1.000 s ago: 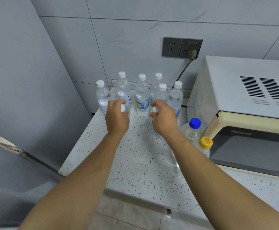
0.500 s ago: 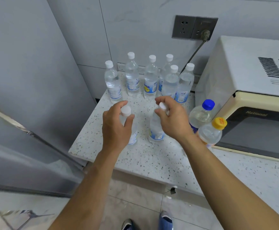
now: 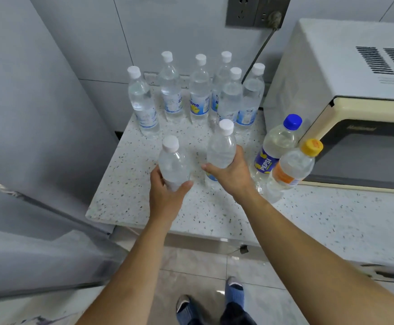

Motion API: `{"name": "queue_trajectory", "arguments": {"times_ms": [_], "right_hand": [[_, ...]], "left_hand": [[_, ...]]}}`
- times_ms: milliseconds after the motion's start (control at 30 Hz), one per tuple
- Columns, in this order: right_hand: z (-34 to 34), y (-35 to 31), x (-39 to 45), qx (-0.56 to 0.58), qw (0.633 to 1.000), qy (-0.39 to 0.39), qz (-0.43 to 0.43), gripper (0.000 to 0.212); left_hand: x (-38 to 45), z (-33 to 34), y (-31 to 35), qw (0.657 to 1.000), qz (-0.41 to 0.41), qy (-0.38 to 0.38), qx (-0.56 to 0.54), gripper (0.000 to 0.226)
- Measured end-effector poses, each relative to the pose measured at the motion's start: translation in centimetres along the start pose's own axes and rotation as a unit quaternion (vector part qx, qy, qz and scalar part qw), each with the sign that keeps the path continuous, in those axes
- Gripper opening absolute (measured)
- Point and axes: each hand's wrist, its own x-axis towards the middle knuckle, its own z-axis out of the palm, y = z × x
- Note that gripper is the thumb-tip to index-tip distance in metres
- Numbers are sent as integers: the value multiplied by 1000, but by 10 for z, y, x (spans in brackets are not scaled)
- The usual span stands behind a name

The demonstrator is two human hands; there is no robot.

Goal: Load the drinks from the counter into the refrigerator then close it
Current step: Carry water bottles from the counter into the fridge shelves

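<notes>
clear plastic filled both my hands at that moment. my left hand [image 3: 165,195] had its fingers curled round the body of one water bottle [image 3: 173,165], thumb on the near side, and my right hand [image 3: 232,172] wrapped the waist of a second water bottle [image 3: 221,148], the fingers closed snugly on it. both sat low over the speckled tabletop [image 3: 144,184]; i could not tell whether their bases were touching it or just off it. full to the shoulder, they looked fairly heavy for their size, and i judged the thin walls would give a little under a hard squeeze, so a hold round the middle, below the taper, seemed the safe place, not the smooth white caps. just beside my right wrist stood a blue-capped pepsi bottle [image 3: 278,146] and an orange-capped bottle [image 3: 292,167], near the cream microwave [image 3: 346,73]. farther back, against the tiled wall, six more water bottles [image 3: 200,95] stood upright in a loose cluster, some touching. the grey refrigerator [image 3: 34,113] rose on my left, its door edge [image 3: 39,205] slanting toward me, so i judged the carry would be a short swing leftward. a wall socket [image 3: 256,10] sat above the far bottles.
</notes>
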Motion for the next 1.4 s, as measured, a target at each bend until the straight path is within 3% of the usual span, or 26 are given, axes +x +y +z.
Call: {"name": "queue_trajectory", "arguments": {"times_ms": [433,567,767,833,967,1033,1133,1400], "right_hand": [[-10,29,-73,66,996,53,-21,75],[-25,41,-106,99,994,33,-33,75],[-61,62,-156,196,979,-48,2,64],[-71,68,-172,230,970,-72,25,64],[-80,86,-201,294,941,-139,97,55],[-78,95,-216,315,922,-180,134,53],[-62,107,-244,323,899,-220,198,66],[9,106,-321,228,881,-365,198,64]], "left_hand": [[-41,-8,-21,999,12,18,-47,60],[-78,-19,-28,998,10,-10,-63,42],[-147,-37,-38,982,-30,-92,-162,40],[-175,-44,-42,974,-60,-95,-197,51],[-235,-57,-49,958,-128,-60,-250,79],[-264,-65,-55,950,-156,-52,-265,70],[-305,-81,-72,940,-188,-27,-283,49],[-390,-136,-104,912,-233,142,-305,55]]}}
